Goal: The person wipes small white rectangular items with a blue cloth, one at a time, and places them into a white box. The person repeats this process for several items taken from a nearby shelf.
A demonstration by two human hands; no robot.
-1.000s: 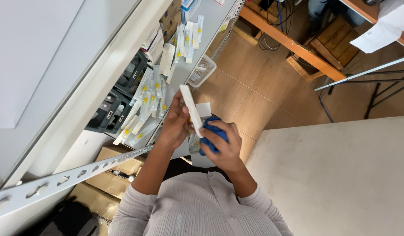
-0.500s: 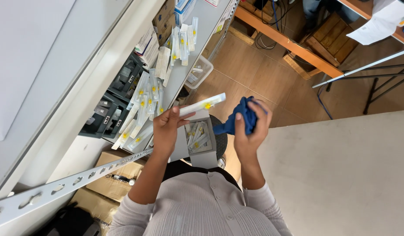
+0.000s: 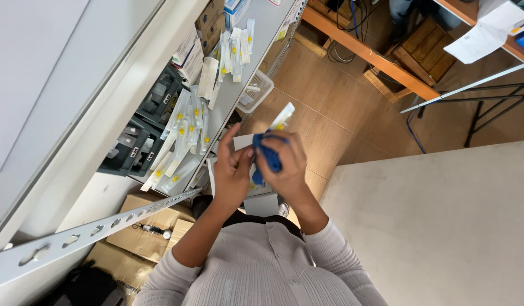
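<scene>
A person in a ribbed grey long-sleeved top works in the narrow gap between a grey metal shelf (image 3: 256, 73) on their left and a broad pale tabletop (image 3: 443, 226) on their right, with open tan tiled floor (image 3: 336, 107) beyond the hands. The right hand (image 3: 284, 164) is closed around a blue handheld tool (image 3: 269, 154), its fingers wrapped over the tool's body. A slim white packet with a yellow mark (image 3: 282, 118) rises from the top of that grip, tilted up and to the right, its far end free over the floor. The left hand (image 3: 231, 170) sits just beside the right, fingers half curled and thumb raised, its fingertips touching the blue tool; whether it grasps anything itself cannot be told. Under both hands lies a shallow white tray (image 3: 239, 170), mostly hidden. The shelf edge carries a loose scatter of similar white packets with yellow marks (image 3: 185, 130), beside black plastic bins (image 3: 140, 130). Brown cardboard boxes (image 3: 143, 226) sit below a perforated grey metal rail (image 3: 92, 232). An orange wooden beam (image 3: 364, 54) crosses the floor farther off.
</scene>
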